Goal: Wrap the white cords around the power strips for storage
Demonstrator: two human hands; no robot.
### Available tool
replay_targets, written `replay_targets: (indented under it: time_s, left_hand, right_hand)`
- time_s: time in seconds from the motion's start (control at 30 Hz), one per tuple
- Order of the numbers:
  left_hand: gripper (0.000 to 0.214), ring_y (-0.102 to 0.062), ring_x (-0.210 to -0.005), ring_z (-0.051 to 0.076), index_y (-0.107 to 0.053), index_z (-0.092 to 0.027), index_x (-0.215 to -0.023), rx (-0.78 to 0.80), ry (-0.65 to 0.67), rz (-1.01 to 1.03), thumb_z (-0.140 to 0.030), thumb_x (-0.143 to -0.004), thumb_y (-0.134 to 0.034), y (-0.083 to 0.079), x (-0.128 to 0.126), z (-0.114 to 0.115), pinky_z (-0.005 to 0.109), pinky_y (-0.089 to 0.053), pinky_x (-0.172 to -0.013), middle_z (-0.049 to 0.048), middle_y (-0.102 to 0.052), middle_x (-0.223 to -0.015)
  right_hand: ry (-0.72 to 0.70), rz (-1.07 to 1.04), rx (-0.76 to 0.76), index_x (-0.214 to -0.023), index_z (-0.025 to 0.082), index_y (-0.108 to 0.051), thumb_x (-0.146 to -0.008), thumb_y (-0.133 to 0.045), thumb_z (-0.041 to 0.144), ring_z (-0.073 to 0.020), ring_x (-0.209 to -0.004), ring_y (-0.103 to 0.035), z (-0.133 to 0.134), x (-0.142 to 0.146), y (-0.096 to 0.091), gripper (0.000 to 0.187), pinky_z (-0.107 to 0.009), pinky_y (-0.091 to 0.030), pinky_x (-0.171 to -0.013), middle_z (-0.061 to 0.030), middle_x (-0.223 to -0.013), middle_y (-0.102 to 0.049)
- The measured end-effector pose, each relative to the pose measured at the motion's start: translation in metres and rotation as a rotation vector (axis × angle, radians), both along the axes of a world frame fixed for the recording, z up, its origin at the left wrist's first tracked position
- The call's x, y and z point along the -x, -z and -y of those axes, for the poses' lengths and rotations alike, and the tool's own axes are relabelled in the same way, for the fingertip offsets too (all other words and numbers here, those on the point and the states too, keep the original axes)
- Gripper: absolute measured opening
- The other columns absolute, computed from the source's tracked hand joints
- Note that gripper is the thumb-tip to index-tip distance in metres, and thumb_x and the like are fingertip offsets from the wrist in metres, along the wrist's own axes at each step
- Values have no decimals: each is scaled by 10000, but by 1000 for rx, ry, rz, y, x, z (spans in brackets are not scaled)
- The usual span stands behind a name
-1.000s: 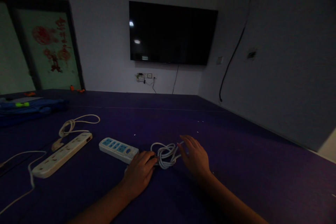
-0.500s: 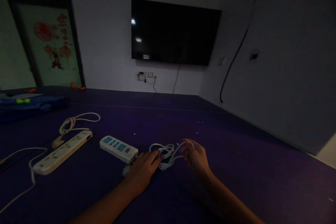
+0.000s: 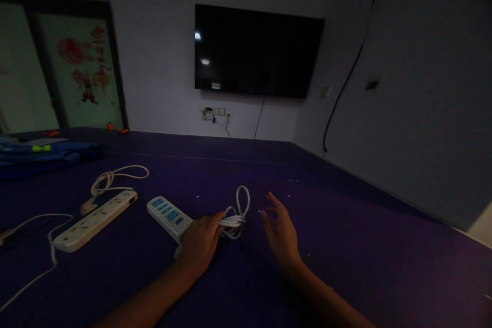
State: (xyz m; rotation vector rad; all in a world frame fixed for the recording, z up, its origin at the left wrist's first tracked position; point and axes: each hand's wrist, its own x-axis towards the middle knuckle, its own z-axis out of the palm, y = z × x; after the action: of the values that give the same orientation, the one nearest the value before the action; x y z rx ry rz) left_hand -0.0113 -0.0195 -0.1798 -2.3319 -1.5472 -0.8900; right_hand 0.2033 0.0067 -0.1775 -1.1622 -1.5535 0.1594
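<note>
My left hand (image 3: 202, 241) is closed on the near end of a bundled white power cord (image 3: 233, 221), close to the purple surface. The cord is looped, with one loop standing up at the top. Beside that hand, partly covered by it, lies a white power strip with blue sockets (image 3: 169, 218); a pale piece, perhaps its plug, peeks out below. My right hand (image 3: 281, 230) hovers to the right of the cord, fingers apart and holding nothing. Further left rests a longer white power strip (image 3: 96, 220) with its own coiled cord (image 3: 105, 179).
A loose white cable (image 3: 52, 246) runs along the left side. Blue cloth (image 3: 73, 152) lies at the far left, with small orange items (image 3: 123, 131) behind it. A television (image 3: 257, 51) hangs on the back wall. A dark cable (image 3: 342, 92) trails down the right wall.
My right hand has let go of the cord and opened. The cord is drawn into a tighter bundle at my left hand, which has shifted slightly left and closed on it.
</note>
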Motion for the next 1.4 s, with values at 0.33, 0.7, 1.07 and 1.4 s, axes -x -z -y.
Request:
replay_targets:
  time_s: [0.33, 0.7, 1.07, 1.4]
  left_hand:
    - [325, -628, -888, 197, -516, -229, -1200, -40, 71, 121, -300, -923, -361, 3, 4, 0, 334, -487, -769, 52, -678, -980]
    - [291, -614, -949, 205, -555, -205, -1139, -205, 162, 46, -302, -894, -432, 3, 5, 6, 361, -501, -818, 69, -655, -1059]
    - [181, -587, -927, 186, -610, -180, -1008, -410, 371, -24, -211, -872, -494, -6, 4, 22, 348, -499, -815, 60, -664, -969]
    - [150, -556, -793, 152, -616, -155, -921, -435, 444, 7, -119, -869, -480, -12, -2, 26, 307, -480, -711, 38, -633, -849]
  right_hand:
    - [-12, 555, -195, -1200, 243, -534, -796, -599, 371, -260, -1113, -532, 5, 5, 6, 429, -436, -442, -909, -95, -1236, -561]
    - [-118, 519, -112, -1092, 231, -595, -842, -533, 226, -206, -887, -645, 7, 12, 13, 258, -353, -500, -806, -63, -980, -691]
    - [-233, 468, -133, -1067, 231, -607, -838, -491, 176, -177, -914, -652, 7, 9, 15, 262, -307, -532, -808, -49, -1010, -689]
    - [-267, 497, -234, -1026, 215, -612, -807, -521, 134, -153, -840, -665, 9, 9, 14, 250, -266, -536, -745, -42, -928, -703]
